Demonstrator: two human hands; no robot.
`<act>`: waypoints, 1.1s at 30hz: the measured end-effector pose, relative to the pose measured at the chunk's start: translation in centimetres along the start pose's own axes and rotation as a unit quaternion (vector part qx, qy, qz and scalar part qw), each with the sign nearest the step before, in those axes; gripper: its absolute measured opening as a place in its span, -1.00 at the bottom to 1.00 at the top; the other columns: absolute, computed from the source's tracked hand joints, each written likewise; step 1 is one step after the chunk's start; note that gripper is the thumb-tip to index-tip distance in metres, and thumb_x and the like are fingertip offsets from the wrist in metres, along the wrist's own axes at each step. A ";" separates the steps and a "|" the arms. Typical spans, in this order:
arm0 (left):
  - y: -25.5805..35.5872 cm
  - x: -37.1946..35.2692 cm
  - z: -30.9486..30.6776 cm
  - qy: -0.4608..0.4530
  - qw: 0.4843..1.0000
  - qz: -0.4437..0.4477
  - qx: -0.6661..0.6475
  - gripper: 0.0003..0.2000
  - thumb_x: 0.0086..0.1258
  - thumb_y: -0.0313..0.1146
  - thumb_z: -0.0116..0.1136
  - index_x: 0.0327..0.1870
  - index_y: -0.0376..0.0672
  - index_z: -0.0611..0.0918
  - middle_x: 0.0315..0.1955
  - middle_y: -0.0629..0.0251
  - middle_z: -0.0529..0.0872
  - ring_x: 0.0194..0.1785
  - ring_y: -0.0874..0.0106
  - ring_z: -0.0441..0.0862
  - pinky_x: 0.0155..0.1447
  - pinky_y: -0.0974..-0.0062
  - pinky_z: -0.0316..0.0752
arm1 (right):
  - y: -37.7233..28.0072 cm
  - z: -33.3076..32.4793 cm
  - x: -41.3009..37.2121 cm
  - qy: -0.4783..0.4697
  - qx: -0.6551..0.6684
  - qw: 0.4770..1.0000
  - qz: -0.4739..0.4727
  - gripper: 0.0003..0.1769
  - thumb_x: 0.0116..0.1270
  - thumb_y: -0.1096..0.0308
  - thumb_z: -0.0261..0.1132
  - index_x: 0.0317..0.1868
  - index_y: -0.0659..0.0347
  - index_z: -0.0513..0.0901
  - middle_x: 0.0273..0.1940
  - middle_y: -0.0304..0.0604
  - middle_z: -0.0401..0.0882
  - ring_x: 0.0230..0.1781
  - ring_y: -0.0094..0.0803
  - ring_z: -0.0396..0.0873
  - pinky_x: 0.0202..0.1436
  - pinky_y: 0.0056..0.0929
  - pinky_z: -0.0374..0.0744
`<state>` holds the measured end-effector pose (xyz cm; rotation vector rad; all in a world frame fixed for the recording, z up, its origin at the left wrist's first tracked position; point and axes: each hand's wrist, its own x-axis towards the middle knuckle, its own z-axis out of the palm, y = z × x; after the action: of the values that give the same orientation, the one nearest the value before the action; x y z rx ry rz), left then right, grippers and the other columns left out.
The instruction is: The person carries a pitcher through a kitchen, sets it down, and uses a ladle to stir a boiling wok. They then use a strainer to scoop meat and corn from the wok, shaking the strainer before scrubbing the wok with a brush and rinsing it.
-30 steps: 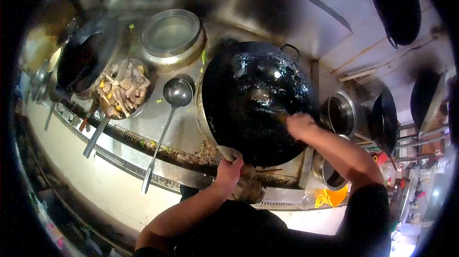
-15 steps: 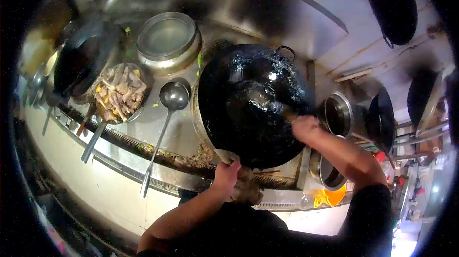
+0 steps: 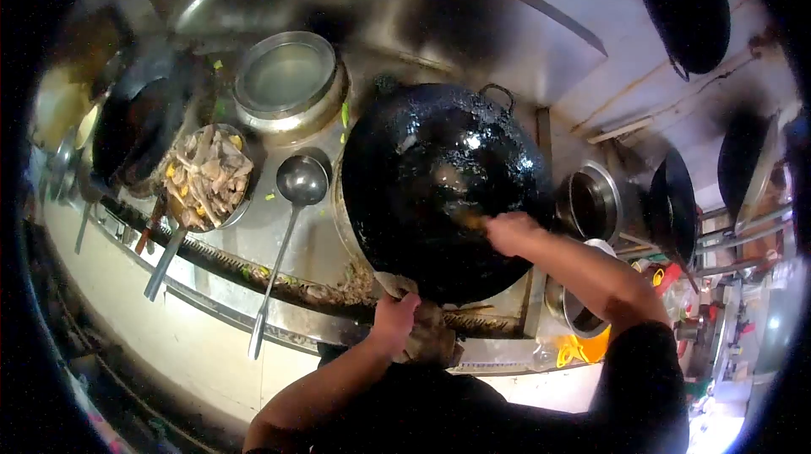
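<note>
A large black wok point(image 3: 405, 234) with a wet, shiny inside sits on the stove. My left hand point(image 3: 395, 320) is closed on a folded greyish-brown cloth point(image 3: 432, 337) at the wok's near rim. Whether the cloth wraps a wok handle is hidden. Over the right part of the wok, my right hand point(image 3: 512, 234) is closed around a short brownish brush point(image 3: 470, 219). Its end points into the wok and is blurred. Left of the wok, a steel ladle point(image 3: 302, 180) lies on the stove top, its long handle toward me.
A ladle-like strainer point(image 3: 176, 239) full of chopped pale meat point(image 3: 207, 175) rests at the left. Behind it stands a wide metal pot point(image 3: 291, 108) of cloudy liquid. Steel containers point(image 3: 591, 201) stand right of the wok; dark woks point(image 3: 684, 6) hang on the wall.
My right hand has swept the brush left and slightly down inside the wok. My left hand keeps its grip on the cloth. The view has shifted slightly.
</note>
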<state>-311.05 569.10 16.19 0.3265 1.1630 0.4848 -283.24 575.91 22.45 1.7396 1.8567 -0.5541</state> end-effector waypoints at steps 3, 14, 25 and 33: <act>-1.1 0.3 -0.3 0.007 0.998 0.061 0.033 -0.81 0.21 -0.38 0.11 -0.17 -0.20 0.54 -0.39 0.32 0.59 -0.37 0.46 0.53 -0.32 0.47 0.45 | 3.6 -2.7 2.1 0.111 -0.042 0.987 0.106 -0.66 0.25 0.39 0.04 0.02 0.30 0.49 -0.21 0.14 0.63 -0.19 -0.03 0.64 -0.17 -0.11 0.60; 1.6 -2.1 0.9 0.033 0.993 0.003 0.115 -0.77 0.23 -0.28 0.10 -0.17 -0.20 0.56 -0.41 0.32 0.59 -0.36 0.44 0.52 -0.30 0.42 0.45 | -3.4 -1.6 0.5 -0.094 0.070 0.992 -0.049 -0.50 0.32 0.16 0.06 0.28 -0.07 0.35 -0.24 0.04 0.63 -0.19 0.00 0.60 -0.13 -0.08 0.56; -1.8 0.2 -0.3 -0.009 1.000 0.013 -0.005 -0.72 0.37 -0.17 -0.07 -0.03 -0.12 0.48 -0.20 0.23 0.59 -0.16 0.27 0.59 -0.19 0.16 0.53 | -7.3 1.0 9.9 0.198 0.371 0.897 -0.138 -0.67 0.33 0.20 0.15 0.02 0.17 0.49 -0.58 -0.16 0.50 -0.62 -0.40 0.43 -0.50 -0.36 0.42; -2.7 0.5 0.2 -0.025 0.986 -0.049 -0.159 -0.79 0.22 -0.24 0.07 -0.14 -0.04 0.51 -0.33 0.44 0.54 -0.33 0.53 0.45 -0.31 0.50 0.31 | -3.4 -3.0 -7.5 -0.169 0.150 0.971 -0.079 -0.47 0.35 0.06 0.08 0.32 -0.11 0.35 -0.42 -0.05 0.64 -0.53 -0.21 0.54 -0.42 -0.29 0.53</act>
<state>-310.20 567.12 14.54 0.0057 1.0282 0.5625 -286.74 571.67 29.24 1.5595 1.7398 -1.1707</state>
